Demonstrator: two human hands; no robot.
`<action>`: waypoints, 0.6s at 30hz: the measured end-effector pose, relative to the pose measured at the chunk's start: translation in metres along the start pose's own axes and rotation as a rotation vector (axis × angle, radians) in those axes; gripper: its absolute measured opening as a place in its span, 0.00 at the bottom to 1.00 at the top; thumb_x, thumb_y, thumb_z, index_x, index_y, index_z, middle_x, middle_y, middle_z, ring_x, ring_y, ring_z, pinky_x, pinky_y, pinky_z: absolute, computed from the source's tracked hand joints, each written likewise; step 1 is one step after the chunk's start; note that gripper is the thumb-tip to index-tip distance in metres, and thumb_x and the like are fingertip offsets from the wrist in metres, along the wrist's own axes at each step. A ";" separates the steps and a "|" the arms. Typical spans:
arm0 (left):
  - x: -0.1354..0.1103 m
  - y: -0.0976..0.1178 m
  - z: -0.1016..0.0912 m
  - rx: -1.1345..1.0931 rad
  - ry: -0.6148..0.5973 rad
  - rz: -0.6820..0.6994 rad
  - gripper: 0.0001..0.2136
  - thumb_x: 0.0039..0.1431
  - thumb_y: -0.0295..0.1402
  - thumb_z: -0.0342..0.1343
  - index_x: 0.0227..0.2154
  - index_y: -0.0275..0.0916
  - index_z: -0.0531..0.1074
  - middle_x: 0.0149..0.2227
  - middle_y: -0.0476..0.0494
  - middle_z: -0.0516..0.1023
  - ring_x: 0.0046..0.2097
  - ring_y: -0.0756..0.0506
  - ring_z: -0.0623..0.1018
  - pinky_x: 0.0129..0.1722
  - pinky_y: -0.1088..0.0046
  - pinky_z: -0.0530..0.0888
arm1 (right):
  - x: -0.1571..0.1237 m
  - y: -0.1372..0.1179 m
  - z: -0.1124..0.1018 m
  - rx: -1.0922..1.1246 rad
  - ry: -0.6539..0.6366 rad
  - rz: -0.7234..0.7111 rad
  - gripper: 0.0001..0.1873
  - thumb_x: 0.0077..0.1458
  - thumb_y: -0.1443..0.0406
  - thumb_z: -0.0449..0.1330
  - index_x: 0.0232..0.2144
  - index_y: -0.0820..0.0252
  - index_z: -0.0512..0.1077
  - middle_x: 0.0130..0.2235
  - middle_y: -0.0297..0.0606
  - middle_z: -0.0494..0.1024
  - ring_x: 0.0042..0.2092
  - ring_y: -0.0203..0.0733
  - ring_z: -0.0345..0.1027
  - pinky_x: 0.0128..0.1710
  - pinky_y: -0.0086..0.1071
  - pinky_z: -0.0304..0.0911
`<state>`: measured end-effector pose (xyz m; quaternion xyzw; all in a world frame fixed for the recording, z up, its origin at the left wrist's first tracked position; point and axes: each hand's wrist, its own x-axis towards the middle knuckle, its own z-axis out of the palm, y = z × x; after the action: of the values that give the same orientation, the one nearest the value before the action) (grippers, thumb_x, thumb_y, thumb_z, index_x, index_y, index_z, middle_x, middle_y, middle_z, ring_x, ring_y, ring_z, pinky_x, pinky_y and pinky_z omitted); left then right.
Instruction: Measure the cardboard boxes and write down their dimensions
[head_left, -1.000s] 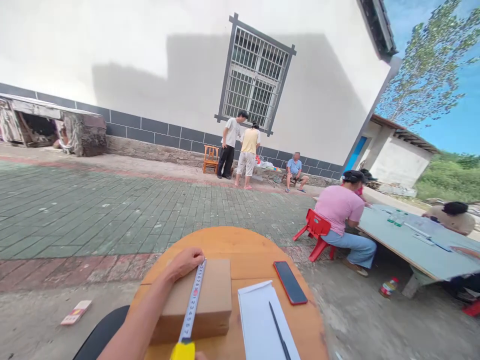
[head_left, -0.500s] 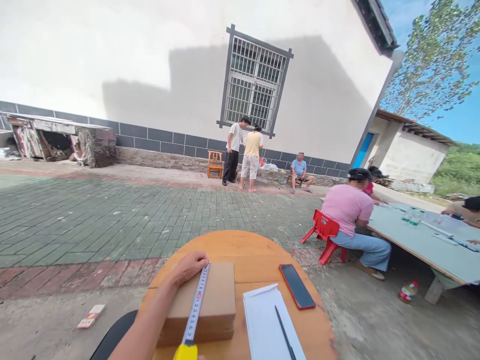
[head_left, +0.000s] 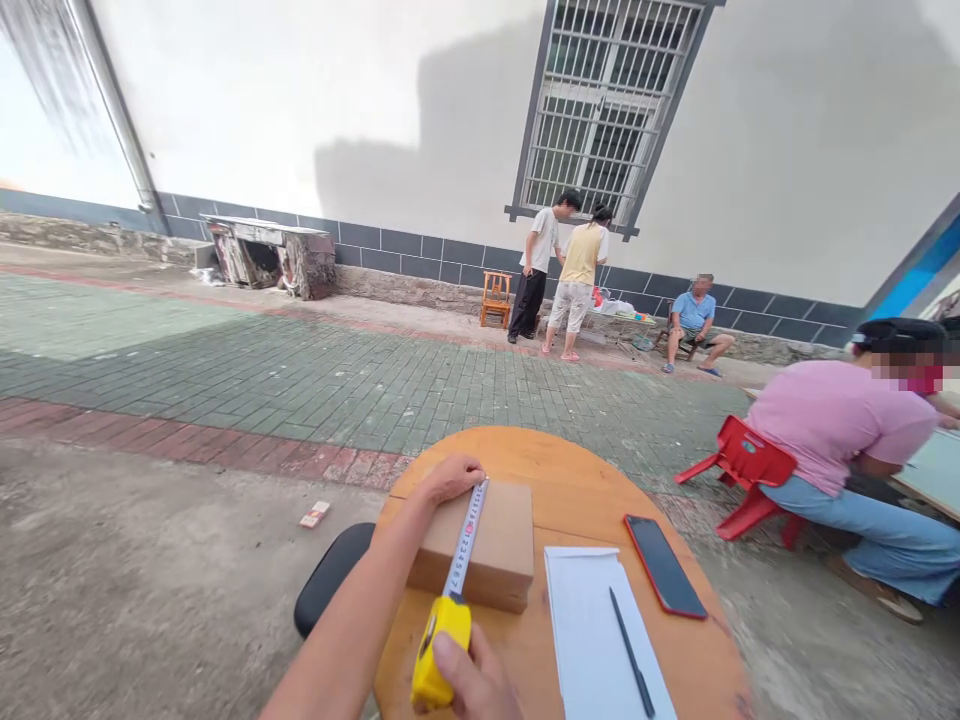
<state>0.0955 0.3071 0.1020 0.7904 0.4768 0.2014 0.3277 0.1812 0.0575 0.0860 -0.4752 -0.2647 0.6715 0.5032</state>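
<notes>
A brown cardboard box [head_left: 504, 535] lies on the round wooden table [head_left: 525, 450]. Across its top runs the white blade of a yellow tape measure [head_left: 433, 660]. At the box's far edge, my left hand [head_left: 454, 478] pinches the end of the blade. My right hand [head_left: 480, 675] grips the yellow case near the table's front edge, thumb on its side. To the right of the box are white sheets of paper [head_left: 577, 610] with a black pen [head_left: 631, 650] on top. Beyond them rests a phone with a red edge [head_left: 664, 565].
On a red chair [head_left: 739, 470] at the right, a person in a pink shirt [head_left: 832, 420] sits by another table. A black seat [head_left: 334, 580] stands at the table's left. Two people stand and one sits near the wall; a small packet [head_left: 315, 514] lies on the ground.
The view has swung right to left, so the table appears farther right. My right hand and the whole tape measure case have come into sight. The blade stays stretched over the box.
</notes>
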 end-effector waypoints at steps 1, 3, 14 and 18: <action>0.001 -0.002 0.001 0.002 0.000 0.002 0.14 0.63 0.41 0.55 0.45 0.35 0.71 0.44 0.44 0.75 0.43 0.44 0.77 0.42 0.62 0.76 | 0.001 0.001 0.000 -0.002 -0.005 0.003 0.40 0.24 0.38 0.71 0.31 0.63 0.74 0.25 0.32 0.72 0.28 0.38 0.69 0.25 0.31 0.66; 0.001 -0.005 0.001 0.006 -0.006 0.012 0.14 0.63 0.41 0.55 0.45 0.35 0.71 0.45 0.44 0.75 0.43 0.44 0.77 0.42 0.62 0.76 | 0.001 0.002 -0.001 0.004 -0.010 0.008 0.40 0.24 0.38 0.71 0.32 0.63 0.74 0.26 0.33 0.73 0.28 0.39 0.70 0.26 0.32 0.66; 0.001 -0.004 0.001 0.010 -0.012 0.038 0.15 0.64 0.41 0.55 0.45 0.35 0.71 0.44 0.44 0.75 0.42 0.44 0.77 0.41 0.63 0.76 | -0.005 -0.002 0.000 0.000 -0.007 -0.001 0.40 0.25 0.39 0.71 0.32 0.63 0.73 0.26 0.33 0.73 0.28 0.39 0.70 0.28 0.35 0.69; 0.001 -0.003 0.000 0.009 -0.010 0.042 0.14 0.63 0.41 0.55 0.45 0.35 0.72 0.44 0.44 0.75 0.42 0.44 0.77 0.41 0.63 0.76 | -0.003 -0.001 -0.002 -0.020 -0.017 -0.006 0.40 0.26 0.38 0.70 0.32 0.63 0.72 0.26 0.33 0.74 0.27 0.39 0.70 0.27 0.34 0.68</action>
<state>0.0943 0.3087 0.0999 0.8028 0.4591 0.2021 0.3223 0.1834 0.0544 0.0873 -0.4735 -0.2770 0.6715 0.4981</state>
